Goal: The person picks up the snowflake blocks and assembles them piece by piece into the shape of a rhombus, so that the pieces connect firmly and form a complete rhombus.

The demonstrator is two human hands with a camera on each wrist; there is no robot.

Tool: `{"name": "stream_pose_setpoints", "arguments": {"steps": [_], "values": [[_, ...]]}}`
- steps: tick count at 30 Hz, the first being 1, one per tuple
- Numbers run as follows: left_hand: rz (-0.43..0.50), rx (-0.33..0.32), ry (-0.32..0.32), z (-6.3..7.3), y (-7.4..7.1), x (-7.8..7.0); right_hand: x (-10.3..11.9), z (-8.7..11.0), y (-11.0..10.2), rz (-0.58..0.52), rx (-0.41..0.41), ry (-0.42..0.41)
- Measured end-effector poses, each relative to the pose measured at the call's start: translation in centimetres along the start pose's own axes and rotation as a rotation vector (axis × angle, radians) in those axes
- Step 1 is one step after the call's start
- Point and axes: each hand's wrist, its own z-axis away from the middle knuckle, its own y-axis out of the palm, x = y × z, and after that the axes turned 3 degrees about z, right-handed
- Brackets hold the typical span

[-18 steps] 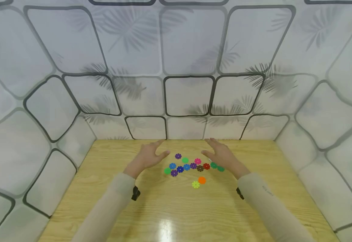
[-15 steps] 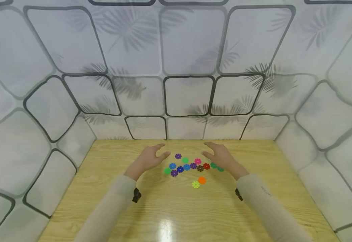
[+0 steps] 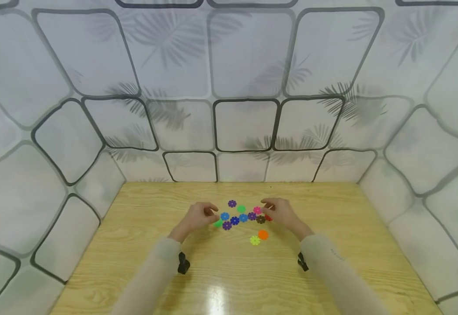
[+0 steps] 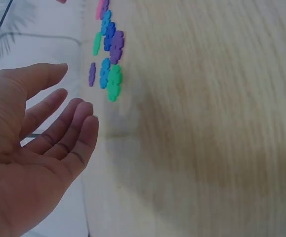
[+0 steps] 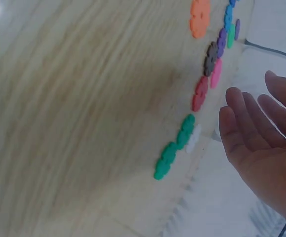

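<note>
Small flower-shaped plastic discs lie in a loose row on the wooden table. My left hand (image 3: 197, 215) hovers at the row's left end, close to a light green disc (image 3: 218, 223) and a blue disc (image 3: 225, 216). Its fingers are loosely bent with nothing between them. At the other end, my right hand (image 3: 285, 213) hangs over the row, fingertips near the pink disc (image 3: 257, 210) and partly covering the red disc (image 3: 268, 217). It holds nothing either. Two teal discs (image 5: 166, 160) and a white disc (image 5: 194, 139), hidden in the head view, show in the right wrist view.
Nearer me lie an orange disc (image 3: 263, 235) and a yellow-green disc (image 3: 254, 240). Purple (image 3: 232, 204) and green discs (image 3: 241, 209) sit at the row's far side. A patterned wall (image 3: 242, 124) encloses the table (image 3: 229, 273) at the back and both sides.
Both hands have come inward and a little toward me, their fingers bending more. My right hand now covers the teal discs in the head view. The discs have not moved.
</note>
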Motion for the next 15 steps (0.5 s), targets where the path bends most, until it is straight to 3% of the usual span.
{"name": "stream_pose_setpoints", "arguments": {"steps": [8, 15], "values": [[0.075, -0.013, -0.067, 0.2, 1.7, 1.6, -0.8, -0.3, 2.0, -0.033, 0.039, 0.035], [0.105, -0.025, -0.067, 0.4, 2.3, 2.0, -1.4, -0.4, 3.2, -0.022, 0.067, 0.023]]}}
